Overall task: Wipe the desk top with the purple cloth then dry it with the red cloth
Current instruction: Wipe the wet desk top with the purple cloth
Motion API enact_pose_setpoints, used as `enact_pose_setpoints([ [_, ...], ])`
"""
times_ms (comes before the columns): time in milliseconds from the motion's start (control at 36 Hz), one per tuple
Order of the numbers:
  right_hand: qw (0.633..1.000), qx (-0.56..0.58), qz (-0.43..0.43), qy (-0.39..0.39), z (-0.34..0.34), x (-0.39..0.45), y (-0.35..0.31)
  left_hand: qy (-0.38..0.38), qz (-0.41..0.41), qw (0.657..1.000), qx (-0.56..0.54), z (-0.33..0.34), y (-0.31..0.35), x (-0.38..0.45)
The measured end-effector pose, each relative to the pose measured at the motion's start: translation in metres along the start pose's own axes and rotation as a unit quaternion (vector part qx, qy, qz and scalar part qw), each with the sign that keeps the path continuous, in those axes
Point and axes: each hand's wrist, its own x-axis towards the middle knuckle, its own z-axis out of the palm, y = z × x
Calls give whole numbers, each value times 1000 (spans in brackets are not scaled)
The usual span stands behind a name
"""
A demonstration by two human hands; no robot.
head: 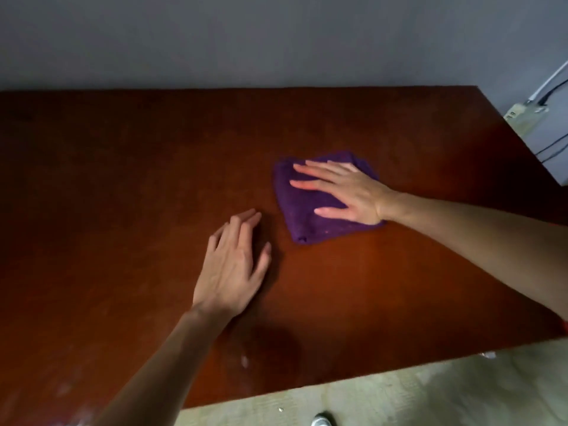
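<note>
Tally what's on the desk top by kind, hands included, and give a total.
Purple cloth: 1, folded, lying flat on the desk top
Hands: 2, the right hand pressing flat on the cloth, the left hand resting on the bare wood
Red cloth: 0 in view
Total: 3

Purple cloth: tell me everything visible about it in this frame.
The purple cloth is a deep violet, nubby terry-like fabric, folded into a rough square pad with a small bunched corner at its near edge. It lies flat on the brown desk top, right of centre. The right hand presses on it with straight, spread fingers.
</note>
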Motion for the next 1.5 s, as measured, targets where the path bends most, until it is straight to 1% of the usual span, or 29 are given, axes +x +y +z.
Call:
enact_pose_setpoints([
  [56, 1000, 4, 13, -6, -4, 17, 28, -14, -6, 1000, 9, 1, 1, 2],
  [167, 999, -2, 37, -21, -14, 45, 78, -68, 23, 996, 58, 0, 2, 1],
  [222, 998, -2, 50, -23, -19, 59, 100, -86, 23, 993, 74, -1, 3, 2],
  [361, 995, 10, 98, -21, -25, 83, 132, -90, 15, 992, 88, 1, 3, 4],
  [417, 990, 23, 139, -9, -25, 88, 138, -84, 17, 992, 89, 1, 3, 4],
  [500, 971, 39, 233, 16, -22, 93, 138, -83, 17, 992, 89, 0, 3, 5],
  [556, 958, 49, 281, 29, -19, 93, 133, -84, 18, 992, 89, -1, 4, 5],
  [750, 914, 64, 398, 50, -12, 74, 95, -82, 18, 993, 87, 0, 4, 5],
  [861, 898, 55, 431, 71, -4, 42, 58, -81, 14, 993, 80, -1, 5, 4],
  [972, 904, 45, 417, 86, 8, -17, 8, -76, 19, 994, 82, -1, 7, 3],
  [1083, 913, 27, 393, 109, 21, -93, -58, -66, 2, 994, 87, -2, 16, -2],
  [1167, 926, 11, 363, 100, 29, -149, -101, -32, -1, 995, 94, -2, 25, -10],
  [1222, 936, 2, 335, 105, 33, -178, -119, -11, 8, 996, 86, 2, 38, -17],
  [1278, 947, -7, 304, 104, 35, -198, -126, 6, 28, 996, 80, 10, 55, -21],
  [1361, 968, -12, 242, 73, 30, -211, -117, 22, 32, 998, 52, 26, 78, -20],
  [1500, 991, 16, 129, 25, 14, -209, -67, 37, 7, 999, 1, 53, 110, 1],
])
